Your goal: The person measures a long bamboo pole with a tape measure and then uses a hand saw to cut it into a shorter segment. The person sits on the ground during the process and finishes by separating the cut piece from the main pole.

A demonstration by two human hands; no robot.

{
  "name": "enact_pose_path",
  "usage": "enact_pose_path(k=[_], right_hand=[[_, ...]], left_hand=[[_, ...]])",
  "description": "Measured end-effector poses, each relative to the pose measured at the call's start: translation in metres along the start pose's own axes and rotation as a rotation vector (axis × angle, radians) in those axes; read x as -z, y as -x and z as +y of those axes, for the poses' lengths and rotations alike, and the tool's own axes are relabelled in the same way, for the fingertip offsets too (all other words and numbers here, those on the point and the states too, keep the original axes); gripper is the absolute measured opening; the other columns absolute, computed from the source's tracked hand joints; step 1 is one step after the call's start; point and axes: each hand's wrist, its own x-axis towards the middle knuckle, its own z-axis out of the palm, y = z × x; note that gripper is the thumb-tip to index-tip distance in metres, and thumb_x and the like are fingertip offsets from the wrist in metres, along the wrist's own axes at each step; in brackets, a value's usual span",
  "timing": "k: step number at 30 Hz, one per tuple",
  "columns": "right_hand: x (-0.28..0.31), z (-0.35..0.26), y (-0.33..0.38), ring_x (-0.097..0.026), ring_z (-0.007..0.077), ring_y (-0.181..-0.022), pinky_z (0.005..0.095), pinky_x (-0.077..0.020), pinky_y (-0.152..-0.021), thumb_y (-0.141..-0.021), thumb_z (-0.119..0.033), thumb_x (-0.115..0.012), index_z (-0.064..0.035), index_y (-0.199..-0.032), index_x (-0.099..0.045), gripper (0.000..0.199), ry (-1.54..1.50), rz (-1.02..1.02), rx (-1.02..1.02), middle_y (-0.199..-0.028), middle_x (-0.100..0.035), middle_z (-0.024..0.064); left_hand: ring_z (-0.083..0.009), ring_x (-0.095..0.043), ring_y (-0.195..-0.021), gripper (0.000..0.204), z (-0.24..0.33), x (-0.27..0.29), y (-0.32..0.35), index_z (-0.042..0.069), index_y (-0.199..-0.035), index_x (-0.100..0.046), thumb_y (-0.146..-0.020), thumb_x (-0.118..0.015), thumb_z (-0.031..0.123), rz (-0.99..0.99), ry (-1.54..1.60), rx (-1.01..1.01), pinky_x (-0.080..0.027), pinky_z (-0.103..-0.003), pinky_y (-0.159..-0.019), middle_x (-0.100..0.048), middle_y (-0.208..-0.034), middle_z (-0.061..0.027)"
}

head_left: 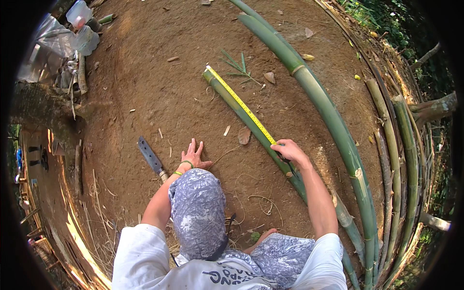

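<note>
My left hand (195, 155) is spread on the bare soil, fingers apart, with nothing in it. Close by on its left lies a machete (150, 154) with a dark, holed blade; my forearm covers part of its handle. In my right hand (292, 151) is a tape measure (249, 112), its case mostly hidden by my fingers. The yellow blade runs along a cut green bamboo pole (231, 98), reaching its far end. My right forearm passes over the nearer stretch of that pole.
Longer, thicker green bamboo poles (316, 99) curve along the right. Beyond them are stacked poles (410, 159) and greenery. A tree trunk (46, 108) and clear plastic jugs (86, 39) stand at the far left. Dry leaves, a bamboo sprig (240, 67) and shavings litter the soil.
</note>
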Motion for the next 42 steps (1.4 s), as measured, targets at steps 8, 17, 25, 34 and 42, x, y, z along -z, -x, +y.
enact_pose_path(k=[8,17,25,34,42], right_hand=[[0.008,0.034,0.020,-0.071,0.0189,-0.080,0.0370,-0.0545,-0.074,-0.094,-0.046,-0.074,-0.0045,-0.117,-0.074,0.047,0.127,-0.008,0.037,-0.090,-0.074,0.0099],[0.011,0.049,0.030,-0.072,0.0276,-0.105,0.0413,-0.0537,-0.093,-0.092,-0.049,-0.073,-0.0062,-0.123,-0.074,0.053,0.130,0.000,-0.009,-0.109,-0.077,0.0164],[0.009,0.051,0.026,-0.072,0.0264,-0.099,0.0401,-0.0540,-0.089,-0.092,-0.049,-0.074,-0.0059,-0.122,-0.074,0.053,0.150,0.023,-0.019,-0.104,-0.077,0.0149],[0.005,0.061,0.013,-0.073,0.0257,-0.092,0.0405,-0.0534,-0.086,-0.089,-0.054,-0.070,-0.0083,-0.123,-0.075,0.057,0.175,0.030,0.001,-0.093,-0.076,0.0129],[0.001,0.060,0.026,-0.074,0.0255,-0.093,0.0394,-0.0542,-0.087,-0.090,-0.048,-0.073,-0.0069,-0.125,-0.072,0.054,0.157,0.065,0.006,-0.098,-0.076,0.0142]], left_hand=[[-0.0319,-0.006,-0.163,0.117,0.002,0.005,0.001,0.023,-0.170,-0.005,-0.085,-0.066,0.076,-0.034,-0.018,-0.006,-0.019,-0.063,-0.125,0.011,-0.175,-0.0154],[-0.0330,-0.006,-0.163,0.120,0.002,0.005,-0.002,0.022,-0.170,-0.006,-0.083,-0.068,0.076,-0.041,-0.021,0.010,-0.020,-0.064,-0.125,0.011,-0.175,-0.0165],[-0.0391,-0.029,-0.156,0.113,0.006,0.014,-0.013,0.015,-0.167,-0.021,-0.083,-0.068,0.074,-0.038,-0.024,0.029,-0.026,-0.062,-0.123,-0.005,-0.174,-0.0221],[-0.0377,-0.018,-0.159,0.102,0.071,0.129,-0.121,0.006,-0.165,-0.022,-0.093,-0.061,0.067,0.647,0.015,-0.342,-0.026,-0.050,-0.127,-0.015,-0.173,-0.0225],[-0.0320,-0.017,-0.161,0.112,0.106,0.146,-0.155,0.016,-0.168,-0.017,-0.086,-0.059,0.079,0.507,0.004,-0.159,-0.025,-0.058,-0.126,-0.007,-0.176,-0.0119]])
